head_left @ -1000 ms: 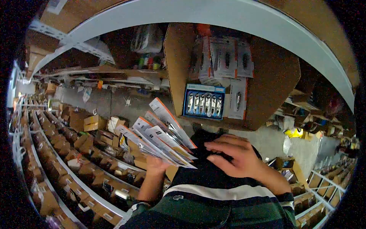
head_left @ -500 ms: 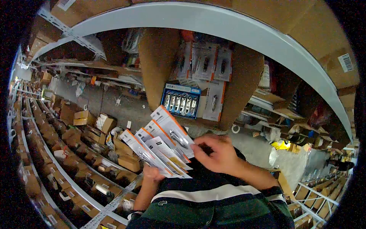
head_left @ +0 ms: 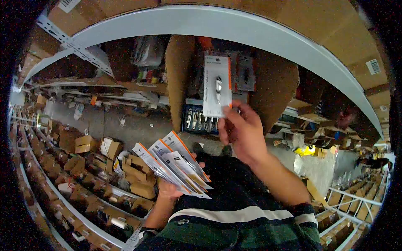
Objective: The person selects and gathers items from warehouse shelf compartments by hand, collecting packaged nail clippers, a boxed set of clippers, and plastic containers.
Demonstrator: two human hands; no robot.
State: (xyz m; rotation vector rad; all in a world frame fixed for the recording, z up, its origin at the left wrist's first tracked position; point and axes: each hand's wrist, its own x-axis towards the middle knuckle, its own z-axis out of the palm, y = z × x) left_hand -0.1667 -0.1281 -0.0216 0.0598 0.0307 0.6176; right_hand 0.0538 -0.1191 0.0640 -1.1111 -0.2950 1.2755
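My right hand (head_left: 247, 129) pinches the lower edge of a carded nail clipper (head_left: 217, 85), a white blister card with an orange edge, held up in front of an open cardboard box (head_left: 274, 90). Fanned out in my left hand (head_left: 168, 189) are several similar blister cards (head_left: 161, 167), one with a yellowish lower part. Inside the box, a blue tray of nail clippers (head_left: 193, 118) is partly covered by the raised card. More carded clippers (head_left: 246, 74) lie behind it.
A pale metal shelf beam (head_left: 201, 19) runs above the box, with cartons over it. Shelves of cardboard boxes (head_left: 83, 190) line the left. Loose cartons (head_left: 140, 178) lie on the floor, and another rack (head_left: 356, 201) stands at right.
My right hand has drawn one carded nail clipper out of the fan and moved it up to the box. My left hand still holds the other cards in nearly the same place.
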